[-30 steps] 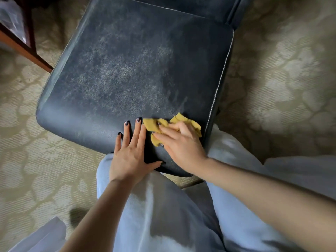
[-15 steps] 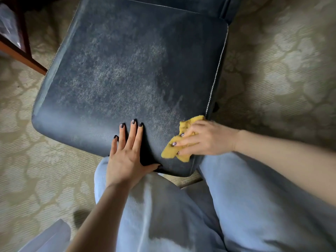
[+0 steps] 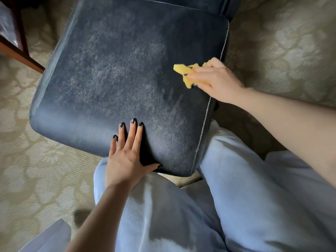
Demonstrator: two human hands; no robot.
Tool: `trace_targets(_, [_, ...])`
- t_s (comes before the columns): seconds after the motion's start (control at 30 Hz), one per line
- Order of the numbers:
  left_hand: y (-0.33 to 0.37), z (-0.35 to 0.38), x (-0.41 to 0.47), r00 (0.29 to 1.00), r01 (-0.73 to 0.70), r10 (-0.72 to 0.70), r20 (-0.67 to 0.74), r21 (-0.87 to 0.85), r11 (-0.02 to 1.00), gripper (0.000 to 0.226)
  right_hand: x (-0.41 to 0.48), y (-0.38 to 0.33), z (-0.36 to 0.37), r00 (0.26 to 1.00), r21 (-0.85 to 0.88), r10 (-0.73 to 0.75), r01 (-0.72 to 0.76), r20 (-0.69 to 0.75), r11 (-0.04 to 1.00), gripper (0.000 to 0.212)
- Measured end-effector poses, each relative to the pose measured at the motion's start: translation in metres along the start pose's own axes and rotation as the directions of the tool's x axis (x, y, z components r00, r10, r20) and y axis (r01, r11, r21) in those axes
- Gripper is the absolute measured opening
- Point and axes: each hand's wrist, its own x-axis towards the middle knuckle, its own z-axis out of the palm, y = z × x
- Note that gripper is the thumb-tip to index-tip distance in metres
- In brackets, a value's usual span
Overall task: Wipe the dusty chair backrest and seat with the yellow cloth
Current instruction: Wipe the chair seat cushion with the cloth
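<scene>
The dark blue leather chair seat [image 3: 116, 84] fills the upper middle of the head view, with pale dust spread across its middle. A strip of the backrest [image 3: 209, 4] shows at the top edge. My right hand [image 3: 216, 80] presses the crumpled yellow cloth [image 3: 185, 74] onto the seat near its right edge, fingers laid over it and curled round its far side. My left hand [image 3: 127, 153] rests flat on the seat's front edge, fingers straight and thumb spread along the rim.
Patterned beige carpet [image 3: 281, 42] lies all around the chair. A wooden furniture frame [image 3: 20, 55] angles in at the upper left. My legs in light blue trousers [image 3: 245, 188] are close against the seat's front right corner.
My right hand has carried the yellow cloth from the seat's front right corner up along the right edge, farther from me. My left hand has stayed flat on the front edge.
</scene>
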Motion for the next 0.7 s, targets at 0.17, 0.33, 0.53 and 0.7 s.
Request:
trace_targets(0.17, [0.0,0.0,0.001,1.0,0.002,-0.002,0.002,0.003,1.0,0.125,-0.002,-0.034,0.025,0.915,0.037,0.315,-0.316,-0.251,0.948,0.027])
trace_targets(0.33, [-0.001,0.0,0.002,1.0,0.002,-0.002,0.002,0.013,1.0,0.126,-0.041,-0.076,0.04,0.899,0.088,0.325,-0.314,-0.293,0.945,0.028])
trace_targets(0.53, [0.0,-0.001,0.002,1.0,0.002,-0.002,-0.009,0.005,1.0,0.126,-0.094,-0.128,0.052,0.927,0.164,0.226,-0.184,-0.299,0.969,0.025])
trace_targets(0.7, [0.0,-0.002,0.001,1.0,0.01,-0.01,0.012,0.005,1.0,0.126,-0.127,-0.15,0.058,0.983,0.226,0.091,-0.054,-0.157,0.973,0.027])
